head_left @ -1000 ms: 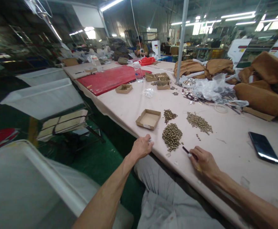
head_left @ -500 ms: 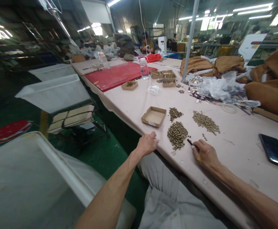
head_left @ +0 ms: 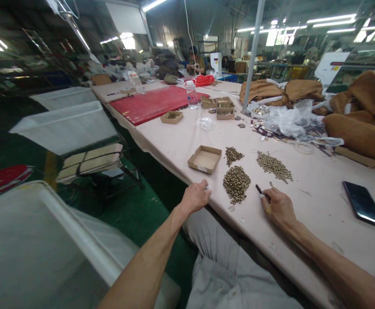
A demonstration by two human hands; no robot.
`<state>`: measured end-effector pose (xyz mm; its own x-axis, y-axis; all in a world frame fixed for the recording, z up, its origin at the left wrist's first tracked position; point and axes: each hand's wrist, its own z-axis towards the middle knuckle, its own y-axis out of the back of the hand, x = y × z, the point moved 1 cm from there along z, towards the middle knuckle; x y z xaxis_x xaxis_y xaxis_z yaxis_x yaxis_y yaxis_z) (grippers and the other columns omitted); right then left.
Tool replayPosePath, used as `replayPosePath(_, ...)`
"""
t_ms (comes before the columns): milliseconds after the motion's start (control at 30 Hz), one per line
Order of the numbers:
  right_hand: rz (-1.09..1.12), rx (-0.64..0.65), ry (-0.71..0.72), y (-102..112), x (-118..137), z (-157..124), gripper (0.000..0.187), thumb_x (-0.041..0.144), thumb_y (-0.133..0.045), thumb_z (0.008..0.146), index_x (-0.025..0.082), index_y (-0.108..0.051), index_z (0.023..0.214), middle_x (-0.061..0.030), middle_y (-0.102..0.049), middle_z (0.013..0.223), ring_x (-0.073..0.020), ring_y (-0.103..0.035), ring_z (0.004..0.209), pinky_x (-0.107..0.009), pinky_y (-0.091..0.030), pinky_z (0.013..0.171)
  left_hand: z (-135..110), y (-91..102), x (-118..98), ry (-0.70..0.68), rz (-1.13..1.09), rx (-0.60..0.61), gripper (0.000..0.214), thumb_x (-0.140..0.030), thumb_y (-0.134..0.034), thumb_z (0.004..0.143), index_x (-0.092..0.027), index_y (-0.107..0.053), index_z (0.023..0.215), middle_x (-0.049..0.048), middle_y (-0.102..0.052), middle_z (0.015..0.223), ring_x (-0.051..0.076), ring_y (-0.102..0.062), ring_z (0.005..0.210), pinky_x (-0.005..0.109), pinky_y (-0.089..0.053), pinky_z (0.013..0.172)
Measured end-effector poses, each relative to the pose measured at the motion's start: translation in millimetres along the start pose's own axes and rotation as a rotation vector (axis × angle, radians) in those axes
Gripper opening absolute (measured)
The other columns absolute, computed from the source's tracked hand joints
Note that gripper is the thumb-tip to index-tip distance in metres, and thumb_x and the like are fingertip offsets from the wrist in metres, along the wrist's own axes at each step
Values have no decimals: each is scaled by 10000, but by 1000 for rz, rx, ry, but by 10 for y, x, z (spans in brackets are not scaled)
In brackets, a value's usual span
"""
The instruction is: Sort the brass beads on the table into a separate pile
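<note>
My left hand (head_left: 196,196) is closed at the near edge of the long table (head_left: 174,141), with a small white bit showing between its fingertips. My right hand (head_left: 278,207) rests on the table, closed around a thin dark tool (head_left: 258,189) whose tip points toward the nearest pile of small brass pieces (head_left: 236,183). A smaller pile (head_left: 233,154) lies behind it and a spread-out pile (head_left: 273,166) lies to the right. An open shallow cardboard tray (head_left: 204,159) sits just left of the piles.
A dark phone (head_left: 363,203) lies at the right. Brown garments (head_left: 358,124) and clear plastic bags (head_left: 290,120) are heaped at the back right, past a metal pole (head_left: 251,60). Farther along are a red mat (head_left: 152,105), a water bottle (head_left: 192,94) and small boxes (head_left: 224,111). White bins (head_left: 61,128) stand on my left.
The view has swung slightly. Both hands stay in nearly the same places by the nearest pile; my right hand has shifted a little to the right with the tool.
</note>
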<state>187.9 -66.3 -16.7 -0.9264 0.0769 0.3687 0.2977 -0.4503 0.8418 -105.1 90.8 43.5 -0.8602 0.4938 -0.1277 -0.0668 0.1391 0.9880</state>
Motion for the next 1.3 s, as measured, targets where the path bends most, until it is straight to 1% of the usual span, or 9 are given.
replayPosePath(100,24,-15,16,35,23,-79,210,280,-502,903,190,-683,961,-61,-637,831,-174,-570,702,-291,-423,682,10,-24,16,-6,3,-8,351,-457,-484,957,-220,-562,1204,120,-724,1066,272,-693,1024,346,-491,875)
replayPosePath(200,54,29,45,81,107,-191,194,273,-504,905,194,-678,940,-56,-626,813,-167,-564,686,-283,-421,667,16,-43,26,-24,-1,-16,343,-443,-482,958,-216,-558,1204,120,-725,1063,269,-694,1019,340,-492,863)
replayPosePath(333,72,32,29,111,165,-249,187,262,-497,907,200,-672,929,-56,-614,817,-166,-556,685,-282,-428,671,13,-23,12,-26,-12,-9,345,-433,-488,957,-215,-550,1217,123,-725,1061,273,-694,1021,346,-491,866)
replayPosePath(567,53,14,16,-37,69,-23,213,263,-499,890,185,-690,940,-66,-629,845,-174,-565,723,-294,-440,715,-15,64,-26,19,-35,33,341,-423,-506,956,-212,-556,1218,120,-718,1107,265,-682,1068,340,-479,913)
replayPosePath(900,-41,1,-74,-98,-67,98,229,300,-509,859,185,-705,887,-68,-640,817,-178,-558,719,-294,-410,710,6,-21,31,-27,10,4,350,-457,-456,967,-213,-543,1203,123,-726,1040,276,-701,996,350,-494,844)
replayPosePath(1000,-89,-15,-102,-54,-200,168,243,300,-498,859,179,-706,890,-79,-652,838,-183,-565,730,-297,-402,703,9,-10,29,-40,4,-2,340,-445,-463,965,-212,-544,1198,121,-728,1048,273,-700,1010,344,-494,845)
replayPosePath(1133,-112,-48,-123,97,-367,232,250,297,-500,846,174,-710,901,-75,-654,818,-184,-566,718,-296,-405,692,22,-14,33,-47,-9,-11,317,-413,-473,959,-209,-548,1189,117,-728,1078,273,-695,1039,344,-495,855)
replayPosePath(1200,-59,-42,-73,188,-354,180,229,300,-510,842,182,-702,879,-57,-644,788,-173,-560,692,-289,-412,684,28,-28,37,-54,-10,-16,314,-403,-468,959,-206,-550,1190,118,-728,1082,276,-697,1033,351,-498,855)
replayPosePath(1300,97,38,73,280,-167,-26,198,289,-529,861,191,-693,911,-34,-623,768,-150,-555,668,-268,-424,666,20,-41,32,-44,-7,-8,329,-405,-469,960,-206,-547,1209,126,-724,1090,272,-695,1038,353,-496,868)
